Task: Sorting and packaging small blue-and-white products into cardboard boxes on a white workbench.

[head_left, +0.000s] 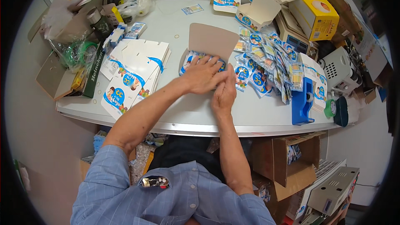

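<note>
A small carton (212, 37) lies on the table in front of me, its pale grey-brown lid flap standing up at the far side. Blue and white packets (192, 58) fill it. My left hand (201, 74) rests flat across the packets with its fingers spread. Against the carton's right side stands my right hand (225, 94), fingers stretched out and partly hidden by the left. A heap of similar sachets (266, 60) spreads just right of the carton. On the left is a stack of flat, unfolded cartons (139, 60).
A blue tape dispenser (303, 102) stands at the table's right, beside green tape (330, 108). Behind the sachets are a scale (293, 29), a yellow box (315, 12) and open cartons (258, 10). A dark green box (95, 69) and plastic bags edge the left. Brown boxes (266, 158) sit below.
</note>
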`<state>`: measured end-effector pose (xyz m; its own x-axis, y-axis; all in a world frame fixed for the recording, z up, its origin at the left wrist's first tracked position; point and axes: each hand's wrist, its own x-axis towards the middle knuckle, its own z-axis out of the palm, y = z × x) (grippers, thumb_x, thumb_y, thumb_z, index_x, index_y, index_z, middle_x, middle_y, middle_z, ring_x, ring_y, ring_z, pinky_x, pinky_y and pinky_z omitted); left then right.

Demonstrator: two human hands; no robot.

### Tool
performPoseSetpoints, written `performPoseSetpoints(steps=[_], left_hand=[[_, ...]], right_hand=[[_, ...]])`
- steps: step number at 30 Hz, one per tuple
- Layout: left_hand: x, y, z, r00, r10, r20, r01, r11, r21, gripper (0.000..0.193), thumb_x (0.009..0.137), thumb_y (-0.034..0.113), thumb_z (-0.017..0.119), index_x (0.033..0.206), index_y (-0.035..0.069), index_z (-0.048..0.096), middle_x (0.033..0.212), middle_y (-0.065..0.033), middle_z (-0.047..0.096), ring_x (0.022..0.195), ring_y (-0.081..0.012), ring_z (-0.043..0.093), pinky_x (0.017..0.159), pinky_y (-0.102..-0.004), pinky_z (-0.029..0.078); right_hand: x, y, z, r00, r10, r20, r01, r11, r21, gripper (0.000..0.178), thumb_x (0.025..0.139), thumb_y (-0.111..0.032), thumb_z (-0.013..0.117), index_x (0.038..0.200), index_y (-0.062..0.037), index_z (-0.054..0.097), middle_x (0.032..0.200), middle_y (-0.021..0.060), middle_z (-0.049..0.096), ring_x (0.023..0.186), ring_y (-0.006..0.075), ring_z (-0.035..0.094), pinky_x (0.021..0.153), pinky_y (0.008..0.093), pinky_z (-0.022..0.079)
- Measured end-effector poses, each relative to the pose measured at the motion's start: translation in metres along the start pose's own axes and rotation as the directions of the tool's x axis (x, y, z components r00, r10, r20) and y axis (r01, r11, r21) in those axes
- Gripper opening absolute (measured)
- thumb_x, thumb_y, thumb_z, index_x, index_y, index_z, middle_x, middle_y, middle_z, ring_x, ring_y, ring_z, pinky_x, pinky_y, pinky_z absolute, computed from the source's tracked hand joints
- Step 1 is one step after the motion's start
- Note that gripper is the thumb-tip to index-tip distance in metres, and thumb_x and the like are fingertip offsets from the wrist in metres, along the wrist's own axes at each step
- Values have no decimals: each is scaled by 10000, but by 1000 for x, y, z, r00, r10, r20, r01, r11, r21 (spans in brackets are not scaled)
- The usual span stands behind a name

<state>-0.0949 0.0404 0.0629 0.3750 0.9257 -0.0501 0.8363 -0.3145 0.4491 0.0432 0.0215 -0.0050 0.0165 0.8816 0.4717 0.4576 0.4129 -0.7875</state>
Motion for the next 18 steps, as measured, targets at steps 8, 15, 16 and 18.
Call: performPoseSetpoints(steps=[8,15,16,18], left_hand=[[-5,8,13,988,-58,-141,61,998,20,783,1045,612,307,1527,7,426,1634,-222,321,1525,-439,240,1239,-582,109],[-11,11,12,964,-23,-266,25,1000,3,656,1037,514,478,1428,-9,536,1563,-234,432,1493,-439,314,1226,-568,182],[-13,8,13,963,-26,-266,26,1000,-4,656,1037,514,478,1428,-9,536,1563,-234,432,1493,-439,314,1226,-568,182],[-25,-2,11,866,15,-499,-176,945,-277,469,1016,320,596,1336,-21,616,1458,-231,553,1436,-404,430,1194,-488,308]], right_hand=[[1,-7,14,998,65,-22,-60,983,174,473,1037,-83,573,1485,29,470,1568,198,409,1453,340,403,1133,369,416],[9,-7,-7,979,-67,192,110,968,-224,533,1024,-284,577,1456,23,519,1520,318,413,1457,440,361,1142,458,379],[12,-6,-8,972,10,233,55,961,-272,544,1026,-331,549,1445,15,538,1511,336,420,1449,461,360,1152,471,362],[11,1,-11,977,38,210,2,983,-186,527,1032,-331,516,1432,11,555,1512,340,423,1441,466,369,1160,469,350]])
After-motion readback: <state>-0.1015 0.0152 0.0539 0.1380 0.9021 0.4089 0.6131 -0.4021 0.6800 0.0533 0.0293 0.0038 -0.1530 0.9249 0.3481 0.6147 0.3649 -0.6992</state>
